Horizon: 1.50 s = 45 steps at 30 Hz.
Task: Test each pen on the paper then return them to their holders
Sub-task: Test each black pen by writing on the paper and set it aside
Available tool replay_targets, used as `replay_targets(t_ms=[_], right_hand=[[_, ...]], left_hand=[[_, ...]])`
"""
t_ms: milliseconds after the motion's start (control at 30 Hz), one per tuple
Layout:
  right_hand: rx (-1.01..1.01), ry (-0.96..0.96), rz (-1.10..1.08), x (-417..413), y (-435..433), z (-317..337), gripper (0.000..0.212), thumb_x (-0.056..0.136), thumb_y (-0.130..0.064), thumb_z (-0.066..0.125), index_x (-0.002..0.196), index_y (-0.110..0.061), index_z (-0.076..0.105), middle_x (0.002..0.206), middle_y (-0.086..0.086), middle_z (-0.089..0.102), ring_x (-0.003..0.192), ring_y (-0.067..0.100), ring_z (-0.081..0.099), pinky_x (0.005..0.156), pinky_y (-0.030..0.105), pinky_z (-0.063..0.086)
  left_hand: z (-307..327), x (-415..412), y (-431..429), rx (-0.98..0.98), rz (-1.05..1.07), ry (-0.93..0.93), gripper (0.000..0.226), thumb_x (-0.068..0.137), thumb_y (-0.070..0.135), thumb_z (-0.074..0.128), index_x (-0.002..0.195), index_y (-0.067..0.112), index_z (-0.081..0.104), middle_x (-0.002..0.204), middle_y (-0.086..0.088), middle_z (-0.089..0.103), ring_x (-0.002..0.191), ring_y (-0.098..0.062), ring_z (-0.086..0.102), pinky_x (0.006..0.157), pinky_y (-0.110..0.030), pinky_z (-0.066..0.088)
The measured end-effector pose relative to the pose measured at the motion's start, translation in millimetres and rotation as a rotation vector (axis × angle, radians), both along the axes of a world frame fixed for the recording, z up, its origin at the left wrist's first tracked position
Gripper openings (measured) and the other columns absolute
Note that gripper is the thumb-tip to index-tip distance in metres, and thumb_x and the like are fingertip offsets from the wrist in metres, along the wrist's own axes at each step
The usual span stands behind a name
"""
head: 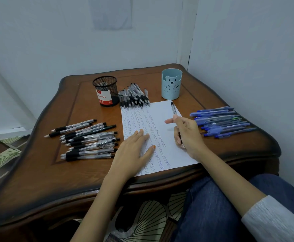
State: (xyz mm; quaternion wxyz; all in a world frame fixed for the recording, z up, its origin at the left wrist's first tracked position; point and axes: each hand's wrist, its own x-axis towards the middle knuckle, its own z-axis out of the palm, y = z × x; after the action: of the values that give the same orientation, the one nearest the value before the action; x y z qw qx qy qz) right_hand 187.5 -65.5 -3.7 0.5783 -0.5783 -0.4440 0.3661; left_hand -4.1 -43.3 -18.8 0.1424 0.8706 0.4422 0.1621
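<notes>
The paper [160,133] lies in the middle of the bench [83,173], with the left pens [88,138] and the right pens [221,122] on its two sides. Behind it, the far pile [134,96] sits between the mesh holder [106,91] and the bear holder [171,84].

We see the white paper [160,110] lying flat, its left part covered in rows of small ink marks. Our right hand [188,133] grips a clear pen [173,108] over it. Black pens [88,138] lie heaped to its left, with more beside the upright mesh holder [106,91]. Blue pens [221,122] lie to its right, and the bear holder [171,84] stands behind.
</notes>
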Motion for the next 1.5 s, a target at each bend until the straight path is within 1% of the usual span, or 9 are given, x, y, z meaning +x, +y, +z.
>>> replay_targets(t_ms=[267,433,633,767,867,1000,1200,1333,1500], right_hand=[[-0.12,0.164,0.098,3,10,2,0.037,0.099,-0.016,0.032,0.111,-0.006,0.066,0.049,0.004,0.042,0.036,0.01,0.028,0.035,0.018,0.02],[-0.166,0.037,0.173,8,22,15,0.016,0.092,-0.018,0.063,0.104,-0.013,0.072,0.07,0.004,0.062,0.043,0.005,0.041,0.038,0.017,0.031],[-0.201,-0.175,0.146,14,85,40,0.022,0.093,-0.008,0.058,0.106,0.006,0.068,0.081,0.004,0.066,0.058,0.009,0.046,0.053,0.018,0.04],[-0.191,-0.392,0.164,12,129,50,0.018,0.088,-0.01,0.068,0.104,-0.004,0.072,0.102,0.008,0.071,0.076,0.01,0.055,0.065,0.017,0.045],[-0.149,-0.487,0.112,7,158,49,0.019,0.083,-0.01,0.074,0.101,-0.006,0.074,0.097,0.004,0.072,0.073,0.003,0.058,0.066,0.013,0.044],[-0.122,-0.576,0.044,1,190,43,0.021,0.08,-0.012,0.077,0.1,-0.004,0.074,0.096,0.005,0.072,0.086,0.011,0.061,0.079,0.022,0.047],[-0.119,-0.674,0.019,-9,222,35,0.02,0.081,-0.011,0.077,0.099,-0.002,0.074,0.096,0.008,0.071,0.07,0.004,0.054,0.058,0.004,0.038],[-0.091,-0.695,0.003,-14,225,31,0.021,0.084,-0.013,0.074,0.101,-0.001,0.073,0.094,0.009,0.071,0.075,0.008,0.056,0.068,0.011,0.042],[-0.036,-0.671,-0.004,-8,214,31,0.013,0.087,-0.009,0.07,0.098,-0.006,0.075,0.094,0.005,0.072,0.064,-0.002,0.051,0.055,0.0,0.038]], left_hand=[[16,1,21,0.087,0.01,0.091,0.045,0.096,0.045,0.045,0.133,0.019,0.05,0.137,0.005,0.051,0.125,-0.012,0.043,0.1,-0.025,0.027],[27,-2,60,0.052,0.061,0.193,0.054,0.096,0.049,0.044,0.14,0.018,0.045,0.149,-0.001,0.039,0.135,-0.016,0.036,0.109,-0.034,0.027],[30,-8,83,-0.061,0.058,0.217,0.061,0.095,0.054,0.042,0.145,0.018,0.039,0.155,-0.002,0.03,0.139,-0.017,0.031,0.114,-0.034,0.026],[24,-10,81,-0.038,0.061,0.105,0.062,0.094,0.054,0.043,0.146,0.021,0.036,0.155,0.002,0.028,0.141,-0.012,0.028,0.111,-0.025,0.022],[20,-12,83,-0.02,0.065,0.066,0.062,0.094,0.055,0.042,0.146,0.023,0.035,0.156,0.005,0.026,0.141,-0.009,0.025,0.11,-0.021,0.018],[14,-12,87,-0.014,0.069,0.062,0.064,0.094,0.058,0.04,0.148,0.026,0.031,0.157,0.007,0.02,0.143,-0.008,0.019,0.115,-0.024,0.013],[8,-12,89,-0.019,0.07,0.072,0.064,0.095,0.058,0.037,0.149,0.027,0.026,0.159,0.008,0.014,0.145,-0.007,0.012,0.119,-0.028,0.011],[7,-11,89,-0.009,0.069,0.053,0.063,0.095,0.058,0.038,0.149,0.027,0.027,0.159,0.008,0.015,0.145,-0.008,0.011,0.119,-0.028,0.011],[8,-12,88,-0.009,0.066,0.064,0.063,0.095,0.058,0.035,0.15,0.027,0.024,0.159,0.008,0.012,0.145,-0.007,0.009,0.118,-0.026,0.008]])
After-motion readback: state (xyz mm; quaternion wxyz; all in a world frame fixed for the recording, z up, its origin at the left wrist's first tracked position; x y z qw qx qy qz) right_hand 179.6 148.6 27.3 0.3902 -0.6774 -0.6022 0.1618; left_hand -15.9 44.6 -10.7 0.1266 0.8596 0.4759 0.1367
